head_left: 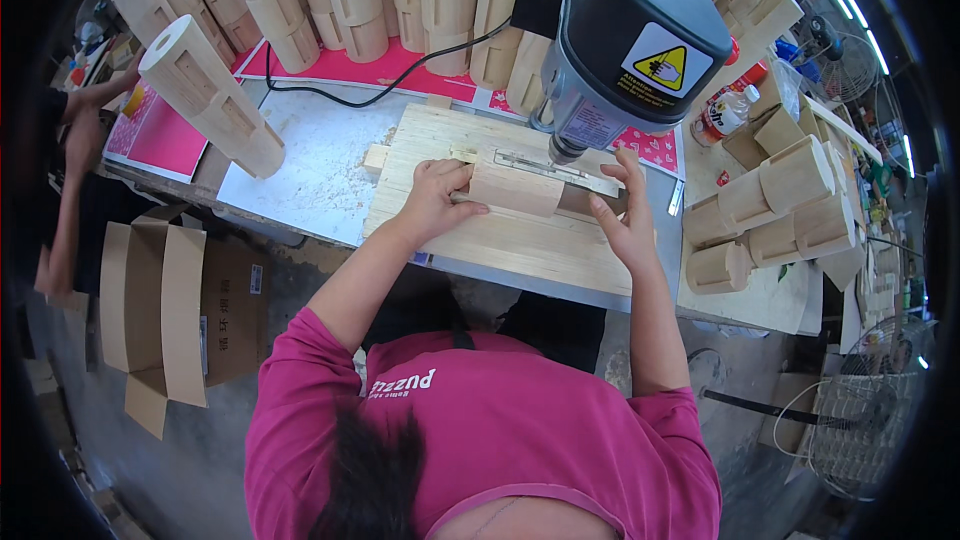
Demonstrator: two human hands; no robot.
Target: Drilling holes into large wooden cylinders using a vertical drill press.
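One wood block on one board, just below one drill. Left hand closed on block's left end, thumb along front. Right hand by right end, thumb and fingers spread apart; contact can't tell. Board bare in front up to its edge, table's front edge just beyond. Open room left: dusty white sheet, one log past it. One bottle right; one carton on floor.
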